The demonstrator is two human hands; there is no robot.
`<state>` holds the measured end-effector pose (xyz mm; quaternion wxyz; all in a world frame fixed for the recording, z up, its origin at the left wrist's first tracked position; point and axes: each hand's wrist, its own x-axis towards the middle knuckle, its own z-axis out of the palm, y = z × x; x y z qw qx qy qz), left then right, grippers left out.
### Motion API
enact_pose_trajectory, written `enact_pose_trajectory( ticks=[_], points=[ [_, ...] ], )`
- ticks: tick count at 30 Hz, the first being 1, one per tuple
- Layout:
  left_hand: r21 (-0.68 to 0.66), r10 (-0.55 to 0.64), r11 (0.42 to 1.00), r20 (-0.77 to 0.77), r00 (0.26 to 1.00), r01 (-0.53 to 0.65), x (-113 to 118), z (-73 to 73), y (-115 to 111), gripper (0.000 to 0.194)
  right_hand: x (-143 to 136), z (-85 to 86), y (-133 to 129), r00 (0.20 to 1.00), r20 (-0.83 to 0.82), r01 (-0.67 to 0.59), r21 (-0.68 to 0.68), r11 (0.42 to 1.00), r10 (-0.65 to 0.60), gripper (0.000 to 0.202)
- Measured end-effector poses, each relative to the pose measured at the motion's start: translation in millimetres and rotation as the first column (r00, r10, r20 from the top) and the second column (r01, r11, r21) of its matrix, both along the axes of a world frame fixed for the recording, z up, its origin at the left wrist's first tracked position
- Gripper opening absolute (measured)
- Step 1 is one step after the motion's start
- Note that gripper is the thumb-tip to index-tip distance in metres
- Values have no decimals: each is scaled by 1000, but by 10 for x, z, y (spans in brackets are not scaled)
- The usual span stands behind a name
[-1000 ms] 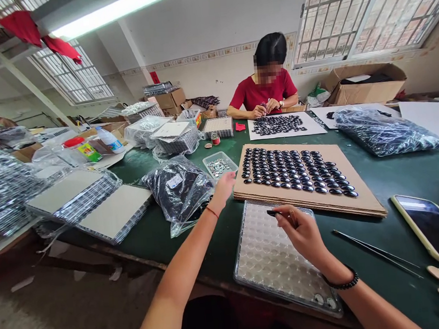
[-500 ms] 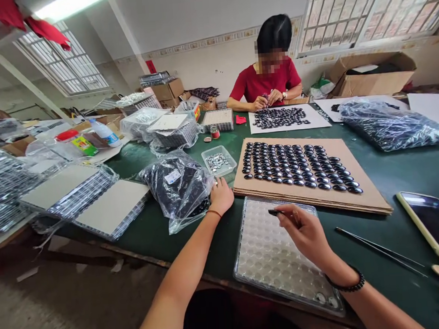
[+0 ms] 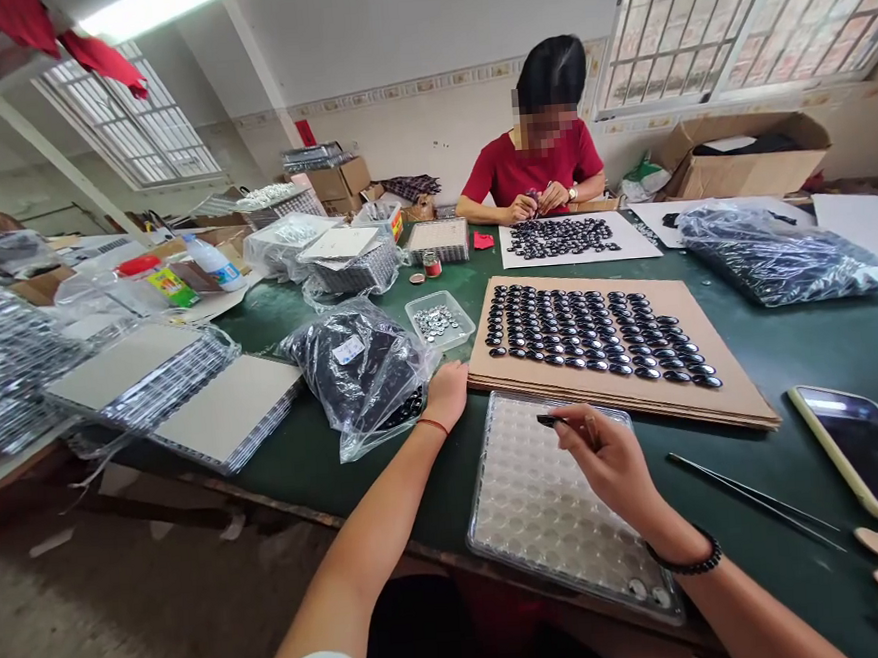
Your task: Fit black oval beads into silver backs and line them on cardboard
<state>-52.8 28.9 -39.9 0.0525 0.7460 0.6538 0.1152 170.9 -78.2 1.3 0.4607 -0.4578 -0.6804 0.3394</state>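
My right hand (image 3: 605, 453) pinches a small black piece (image 3: 549, 421) over a clear tray (image 3: 541, 492) with rows of round pockets; two silvery discs sit in its near right corner. My left hand (image 3: 448, 394) rests beside the clear plastic bag of black pieces (image 3: 358, 365), its fingertips hidden behind the bag's edge and too unclear to read. Beyond my left hand stands a clear box (image 3: 439, 321) with small metallic pieces. Rows of shiny black ovals (image 3: 590, 330) lie on stacked cardboard (image 3: 711, 350) behind the tray.
Tweezers (image 3: 756, 500) and a phone (image 3: 864, 450) lie at the right. Across the table a person in red (image 3: 540, 167) handles small pieces at a white board (image 3: 633, 243). Stacked trays (image 3: 226, 409) fill the left. A filled bag (image 3: 786, 250) lies at the back right.
The fingers of my left hand have moved down behind the bag's edge, and less of them shows. My right hand keeps its pinch over the tray. The view has shifted slightly.
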Motion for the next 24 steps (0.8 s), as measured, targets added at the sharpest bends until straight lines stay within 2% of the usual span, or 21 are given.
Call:
enact_pose_trajectory(
  ticks=[18, 24],
  points=[
    [55, 24, 998, 75, 997, -29, -48, 68, 19, 39, 12, -20, 22, 999, 30, 11, -7, 1000, -11, 22],
    [112, -14, 994, 88, 996, 4, -18, 150, -85, 42, 9, -15, 18, 1000, 23, -1, -14, 1000, 1, 21]
  ],
)
